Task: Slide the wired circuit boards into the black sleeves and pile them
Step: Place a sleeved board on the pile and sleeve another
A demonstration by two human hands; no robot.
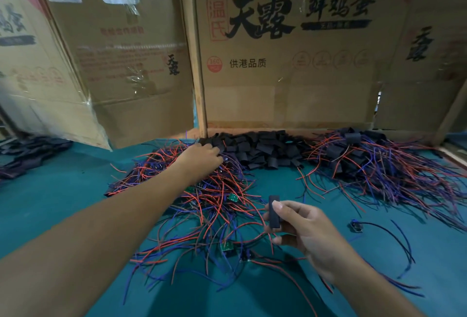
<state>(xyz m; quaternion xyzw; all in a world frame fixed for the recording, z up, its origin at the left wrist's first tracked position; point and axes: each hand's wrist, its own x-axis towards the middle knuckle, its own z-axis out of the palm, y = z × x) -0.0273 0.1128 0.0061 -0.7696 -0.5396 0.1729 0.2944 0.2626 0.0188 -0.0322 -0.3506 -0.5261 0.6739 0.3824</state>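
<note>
Nearest me, my right hand (300, 228) pinches one black sleeve (274, 211) upright btwn thumb and fingers, the other fingers curled loosely under it; sleeve's top end sticks up past my thumb tip. Just left of that hand and partly under it lies the tangle of wired circuit boards (202, 205), red, blue and black leads sprawled over the teal table cover (75, 190), w/ a few small green boards showing, e.g. one (232, 198) a bit above-left of the sleeve and another (226, 246) below-left of my right hand. To the right of my right hand, apart from the tangle, sits a lone board (355, 226) w/ dark leads trailing off right. My left arm reaches forward across the tangle; left hand (202, 158) is down on its far edge, fingers curled into the wires, can't tell exactly what they've got hold of. Just beyond and right of the left hand is the heap of loose empty sleeves (265, 150). Further right, well past my right hand, the pile of finished sleeved boards (374, 162), wires fanning outward. Behind everything stand cardboard boxes (285, 51) as a back wall. Far left, another dark heap (30, 152), blurry.
</note>
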